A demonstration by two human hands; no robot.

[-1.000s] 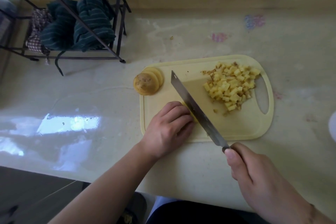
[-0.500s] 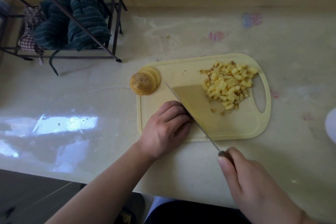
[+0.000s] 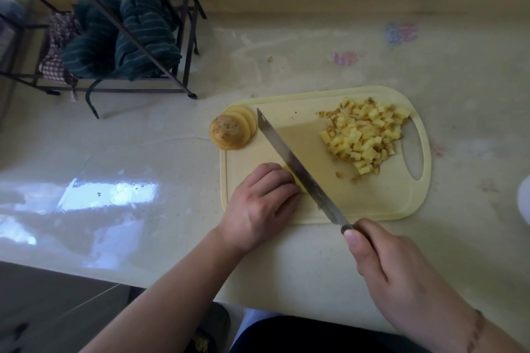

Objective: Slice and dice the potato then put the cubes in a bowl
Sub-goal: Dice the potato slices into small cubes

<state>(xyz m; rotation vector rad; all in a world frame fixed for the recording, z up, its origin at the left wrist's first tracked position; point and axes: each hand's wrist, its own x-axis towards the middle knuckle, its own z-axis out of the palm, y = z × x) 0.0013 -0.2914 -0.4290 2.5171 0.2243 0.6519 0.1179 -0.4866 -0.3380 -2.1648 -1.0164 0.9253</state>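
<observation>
knife (image 3: pixel 301 169) gripped by the handle in the right hand (image 3: pixel 398 269), potato slices (image 3: pixel 298 185) pinned under the curled left hand (image 3: pixel 258 203), diced cubes (image 3: pixel 364 135) piled beyond the blade, leftover slices (image 3: pixel 232 129) stacked past the left hand

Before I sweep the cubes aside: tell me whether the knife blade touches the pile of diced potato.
Apart. The head view shows bare cutting board between the knife blade and the pile of diced potato.

The potato piece (image 3: pixel 298 183) being cut is mostly hidden under the left hand (image 3: pixel 261 203). Knife handle (image 3: pixel 354 231) disappears inside the right hand (image 3: pixel 401 269). Right of the cutting board (image 3: pixel 372 209), something white (image 3: pixel 524 203) gets cropped by the edge.
</observation>
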